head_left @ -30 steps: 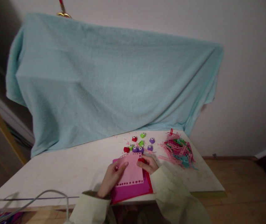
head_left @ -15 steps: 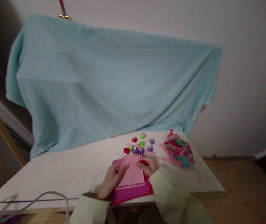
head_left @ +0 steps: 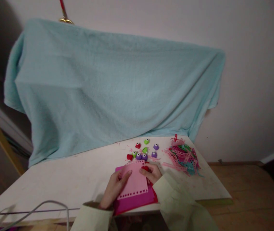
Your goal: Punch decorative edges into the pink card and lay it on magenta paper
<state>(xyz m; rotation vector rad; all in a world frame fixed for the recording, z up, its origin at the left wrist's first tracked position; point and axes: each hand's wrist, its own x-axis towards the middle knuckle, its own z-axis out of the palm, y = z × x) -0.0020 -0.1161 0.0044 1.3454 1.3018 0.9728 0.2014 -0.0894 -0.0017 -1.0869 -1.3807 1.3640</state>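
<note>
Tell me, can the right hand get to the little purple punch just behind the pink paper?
Probably yes. The right hand rests at the far right corner of the pink paper, and the purple punch sits just beyond it on the table. Nothing lies between them, though other small punches crowd close beside it.

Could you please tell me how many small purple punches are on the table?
3: two purple punches side by side just beyond the pink sheet, one farther back; a possible fourth is blurred.

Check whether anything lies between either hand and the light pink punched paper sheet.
Nothing visible does. The left hand rests flat on the light pink punched paper sheet, and the right hand touches its right edge, gripping something small and red.
</note>
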